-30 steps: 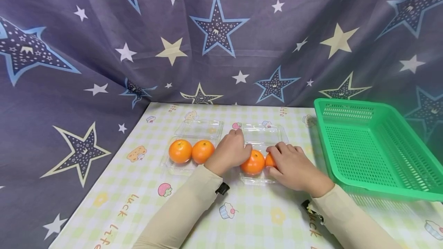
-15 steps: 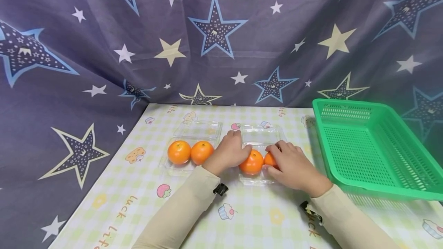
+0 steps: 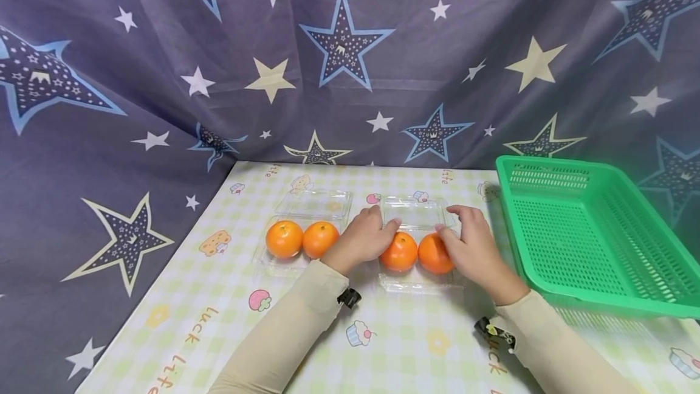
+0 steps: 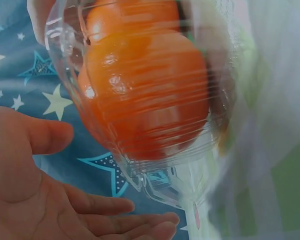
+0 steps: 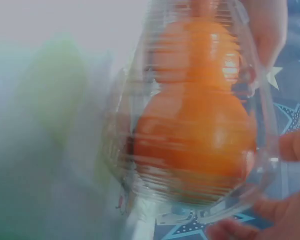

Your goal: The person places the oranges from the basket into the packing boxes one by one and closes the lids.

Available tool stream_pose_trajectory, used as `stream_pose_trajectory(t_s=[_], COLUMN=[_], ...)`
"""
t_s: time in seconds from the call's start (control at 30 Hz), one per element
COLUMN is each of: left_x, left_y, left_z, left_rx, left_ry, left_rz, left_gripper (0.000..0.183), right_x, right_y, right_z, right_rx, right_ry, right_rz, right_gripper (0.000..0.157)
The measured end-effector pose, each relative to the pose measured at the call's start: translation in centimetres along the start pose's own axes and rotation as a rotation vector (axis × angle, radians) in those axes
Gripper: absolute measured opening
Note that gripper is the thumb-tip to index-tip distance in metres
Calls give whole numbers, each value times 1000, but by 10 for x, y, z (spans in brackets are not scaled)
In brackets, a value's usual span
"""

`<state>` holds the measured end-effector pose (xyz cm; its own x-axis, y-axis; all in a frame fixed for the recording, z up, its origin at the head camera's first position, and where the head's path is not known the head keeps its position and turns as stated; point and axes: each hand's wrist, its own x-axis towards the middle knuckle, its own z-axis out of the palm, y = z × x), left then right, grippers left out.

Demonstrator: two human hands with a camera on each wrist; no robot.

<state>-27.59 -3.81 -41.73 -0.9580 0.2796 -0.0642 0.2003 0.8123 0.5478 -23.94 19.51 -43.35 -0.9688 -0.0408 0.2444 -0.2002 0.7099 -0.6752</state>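
Observation:
Two oranges, a left one and a right one, sit side by side in a clear plastic clamshell box with its lid laid back. My left hand is at the box's left side, thumb near the left orange; the left wrist view shows its fingers extended beside the ribbed wall. On the opposite side, my right hand has its thumb by the right orange and its fingers spread toward the lid. The right wrist view is blurred, with fingers right at the box's edge.
Left of my left hand is a second open clear clamshell box, holding two more oranges. A large green plastic basket stands at the right. The checked tablecloth ends at a star-patterned curtain behind.
My right hand has let go of the right orange and moved slightly right and back, so that orange now shows almost whole. The left hand has stayed nearly in place.

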Motion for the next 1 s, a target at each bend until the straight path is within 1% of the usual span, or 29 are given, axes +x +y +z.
stream_pose_trajectory(t_s=[0.17,0.27,0.37,0.43,0.53,0.8,1.0], left_x=[2,3,3,2,3,5,3], left_y=[-1,-2,-2,-2,-2,-3,-3], left_z=[2,2,2,2,2,2,1], left_rx=[-47,-59,-54,-53,-49,-34,-49], left_ry=[-27,-40,-44,-46,-46,-33,-31], left_rz=[-29,-44,-53,-56,-57,-45,-46], left_gripper=[84,86,86,86,86,86,88], right_x=[5,7,9,9,10,11,9], right_y=[1,3,5,6,7,7,7], right_z=[-5,-7,-8,-8,-7,-6,-6], right_rx=[119,181,251,305,358,371,379], right_ry=[-52,-84,-99,-103,-104,-84,-68], right_rz=[196,275,328,341,349,361,341], right_gripper=[65,71,75,76,72,74,72])
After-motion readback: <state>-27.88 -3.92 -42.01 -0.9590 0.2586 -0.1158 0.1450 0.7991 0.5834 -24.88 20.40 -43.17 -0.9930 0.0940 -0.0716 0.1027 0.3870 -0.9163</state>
